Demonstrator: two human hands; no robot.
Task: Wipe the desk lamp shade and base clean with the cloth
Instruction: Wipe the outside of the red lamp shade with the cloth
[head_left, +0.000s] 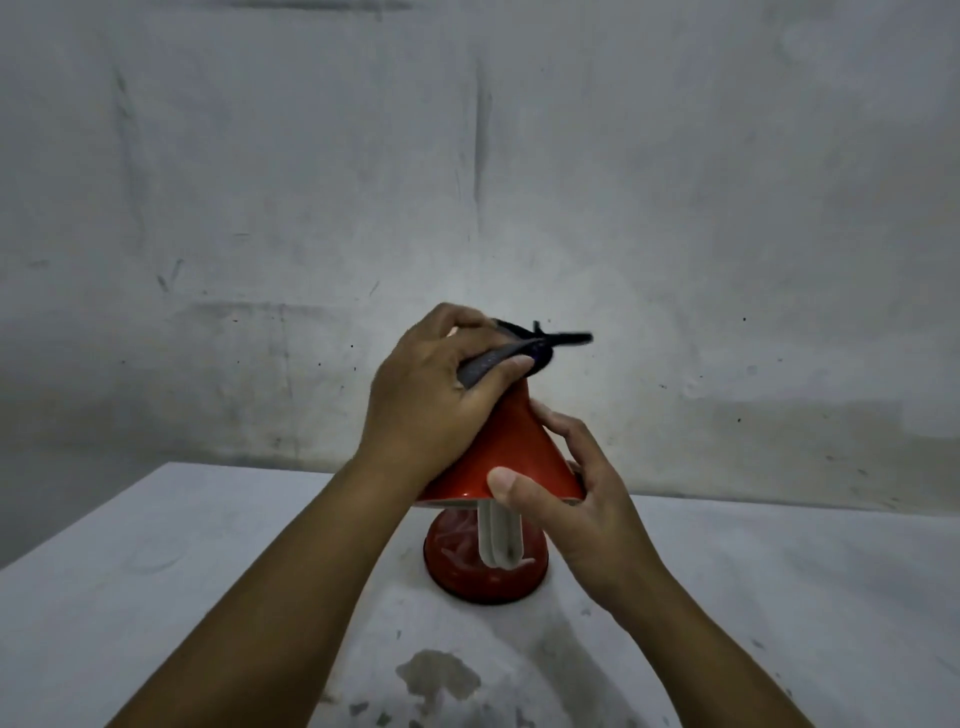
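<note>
Lamp shade (511, 457), both hands gripping, cloth (480, 366)

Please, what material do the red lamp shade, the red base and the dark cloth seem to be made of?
The lamp shade looks like painted metal or hard plastic: smooth, glossy, with a soft sheen. I cannot tell which. The base has the same glossy red finish, with pale streaks that look like reflections or dust. The cloth, in the left hand, looks like a dark, matte woven fabric that folds softly.

Two hands, left (436, 395) and right (576, 499), one red lamp (514, 457), one dark cloth (488, 364), one table (156, 571)
</note>
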